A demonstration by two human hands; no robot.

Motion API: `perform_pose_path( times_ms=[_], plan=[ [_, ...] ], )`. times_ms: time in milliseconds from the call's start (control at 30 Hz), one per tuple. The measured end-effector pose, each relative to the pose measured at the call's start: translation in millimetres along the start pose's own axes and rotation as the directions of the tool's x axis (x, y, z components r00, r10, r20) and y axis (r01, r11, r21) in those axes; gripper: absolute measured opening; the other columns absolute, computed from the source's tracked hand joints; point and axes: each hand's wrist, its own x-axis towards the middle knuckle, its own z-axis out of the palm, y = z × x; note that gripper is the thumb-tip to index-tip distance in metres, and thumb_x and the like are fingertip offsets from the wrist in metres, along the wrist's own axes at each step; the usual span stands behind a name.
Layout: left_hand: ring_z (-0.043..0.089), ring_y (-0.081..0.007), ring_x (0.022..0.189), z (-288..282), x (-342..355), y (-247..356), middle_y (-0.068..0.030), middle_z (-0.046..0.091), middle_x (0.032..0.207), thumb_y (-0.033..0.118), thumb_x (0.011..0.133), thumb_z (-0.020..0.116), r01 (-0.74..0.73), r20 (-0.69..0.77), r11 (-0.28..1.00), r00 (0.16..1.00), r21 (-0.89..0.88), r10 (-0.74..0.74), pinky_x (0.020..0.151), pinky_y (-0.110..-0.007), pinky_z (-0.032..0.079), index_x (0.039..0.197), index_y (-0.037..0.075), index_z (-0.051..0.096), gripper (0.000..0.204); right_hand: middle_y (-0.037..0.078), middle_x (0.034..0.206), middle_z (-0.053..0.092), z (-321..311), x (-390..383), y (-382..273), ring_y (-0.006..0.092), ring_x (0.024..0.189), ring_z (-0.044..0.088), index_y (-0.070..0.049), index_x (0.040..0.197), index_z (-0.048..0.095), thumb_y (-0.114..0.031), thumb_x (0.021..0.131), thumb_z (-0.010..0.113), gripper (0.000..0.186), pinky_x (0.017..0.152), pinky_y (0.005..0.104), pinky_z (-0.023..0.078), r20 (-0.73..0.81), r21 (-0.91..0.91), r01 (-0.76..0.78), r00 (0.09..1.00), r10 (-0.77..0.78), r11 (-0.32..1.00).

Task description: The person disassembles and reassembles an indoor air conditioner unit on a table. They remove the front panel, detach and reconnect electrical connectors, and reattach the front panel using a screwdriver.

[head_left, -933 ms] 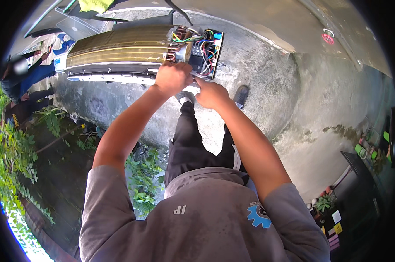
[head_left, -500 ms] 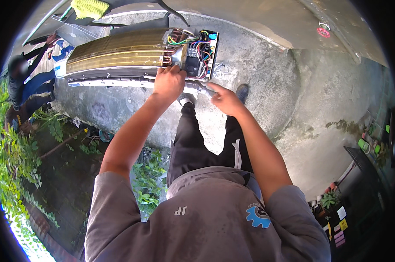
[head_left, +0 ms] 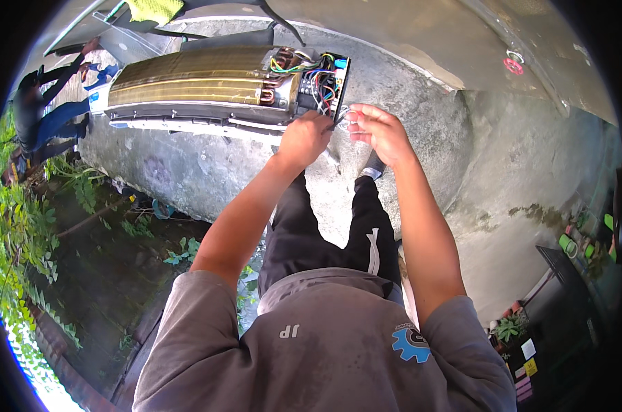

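Note:
An opened air-conditioner indoor unit (head_left: 187,86) lies across the top of the view, with copper bends (head_left: 268,95) and a compartment of coloured wires (head_left: 321,79) at its right end. My left hand (head_left: 307,139) is closed at the unit's lower right edge, on something I cannot make out beside a dark thin piece. Just to its right, my right hand (head_left: 376,130) is palm turned inward with loosely curled, separated fingers, their tips near thin pale wire loops. A white piece (head_left: 331,156) hangs below the hands.
Another person (head_left: 50,117) in dark clothes reaches up at far left. A yellow cloth (head_left: 149,9) is at the top. Plants (head_left: 22,226) border the concrete ground (head_left: 421,158) at lower left; a wall pipe with a red valve (head_left: 513,65) is upper right.
My left hand has moved right along the unit's lower edge. My right hand has moved up and right, turning and loosening its fingers. The other person's posture has shifted.

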Motion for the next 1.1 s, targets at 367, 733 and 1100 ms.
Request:
perform_pose_path(
  times_ms=[367, 733, 1100],
  plan=[
    [0.077, -0.0361, 0.094, -9.7, 18.4, 16.7, -0.0175, 0.078, 0.107, 0.013, 0.092, 0.077, 0.090, -0.173, 0.973, 0.976, -0.214, -0.128, 0.087, -0.044, 0.061, 0.127, 0.006, 0.076, 0.036, 0.006, 0.122, 0.076, 19.9, 40.2, 4.5, 0.0140, 0.096, 0.069, -0.008, 0.139, 0.072, -0.009, 0.106, 0.069, 0.033, 0.088, 0.0343, 0.062, -0.063, 0.014, 0.042, 0.997, -0.041, 0.999],
    [0.076, -0.0302, 0.095, -22.4, 49.6, -10.8, -0.0058, 0.080, 0.102, 0.027, 0.091, 0.083, 0.114, -0.213, 0.991, 0.972, 0.073, -0.096, 0.085, -0.042, 0.062, 0.100, 0.017, 0.087, 0.014, 0.002, 0.107, 0.075, 21.7, 44.6, 4.7, 0.0110, 0.085, 0.069, -0.009, 0.133, 0.073, -0.010, 0.104, 0.072, 0.028, 0.076, 0.0304, 0.061, -0.234, -0.133, 0.048, 0.969, -0.078, 0.990],
    [0.072, -0.0284, 0.088, -12.1, 48.3, -20.1, -0.0019, 0.075, 0.093, 0.027, 0.087, 0.086, 0.002, -0.407, 0.995, 0.913, 0.104, 0.041, 0.082, -0.042, 0.058, 0.095, 0.018, 0.086, 0.011, 0.005, 0.097, 0.080, 32.5, 64.8, -24.6, 0.0123, 0.084, 0.071, -0.004, 0.125, 0.077, -0.017, 0.099, 0.082, 0.030, 0.079, 0.0306, 0.058, 0.012, -0.765, 0.147, 0.977, -0.214, 0.627]
  ],
)
